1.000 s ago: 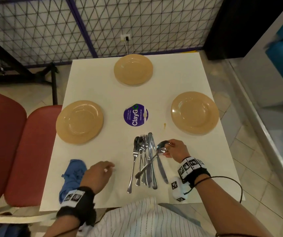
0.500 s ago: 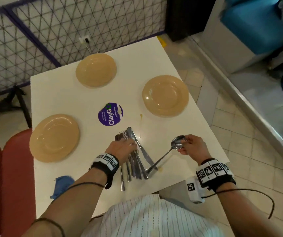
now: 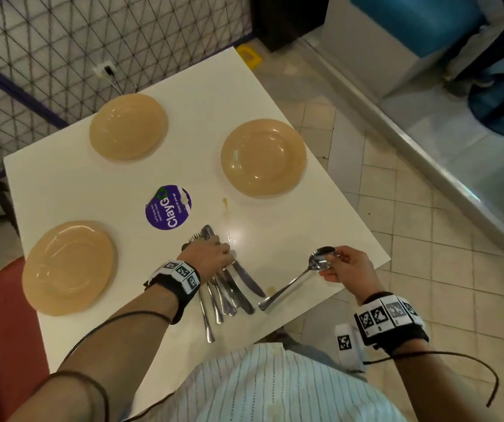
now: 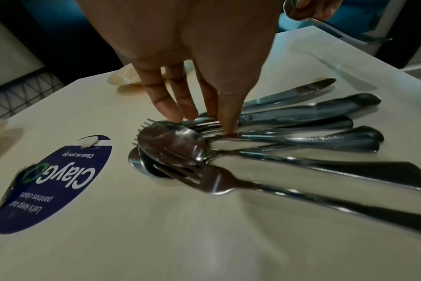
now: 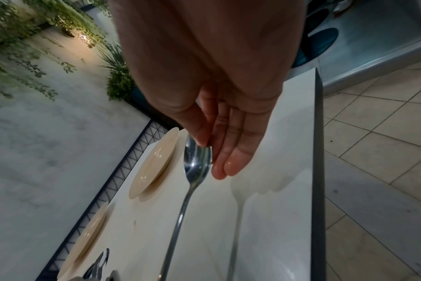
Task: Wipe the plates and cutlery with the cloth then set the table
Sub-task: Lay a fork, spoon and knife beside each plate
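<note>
Right hand (image 3: 348, 266) pinches a spoon (image 3: 302, 277) by its bowl, thumb against fingertips, other fingers straight alongside. The handle slopes down toward the near edge of the table (image 3: 62, 184), tip close to the surface; can't tell if it touches.

Left hand (image 3: 211, 258) is over the cutlery pile (image 3: 229, 295), fingers (image 4: 171, 106) straight and spread, tips down on the necks of the forks and knives. Pressing, not gripping anything.

Risks, my read:
- A pinch on a smooth, curved bowl is weak. The long handle levers against it, so the spoon could swing or drop. It sits near the table's right edge, so a drop may end on the floor.
- Fingers on the bowl put marks back on the eating part.
- The pile is fanned and overlapped: a spoon on fork tines, knife blades crossing handles. Pulling one piece likely drags its neighbours. The handles point at the near edge and one fork reaches close to it, so a hard sweep could send it off.
- The cloth is not in any current view. I can't say whether the spoon has been wiped.

Around: three tan plates (image 3: 264, 156), one by the right edge, one near the far edge, one by the left edge, all well apart from the pile. A round purple sticker (image 3: 168, 208) at table centre, just beyond the fork tips. Small brownish spots on the tabletop, one between sticker and right plate, one beside the spoon handle. A red seat (image 3: 1, 345) at the left edge. Nothing blocks the run from pile to the right-edge plate.
</note>
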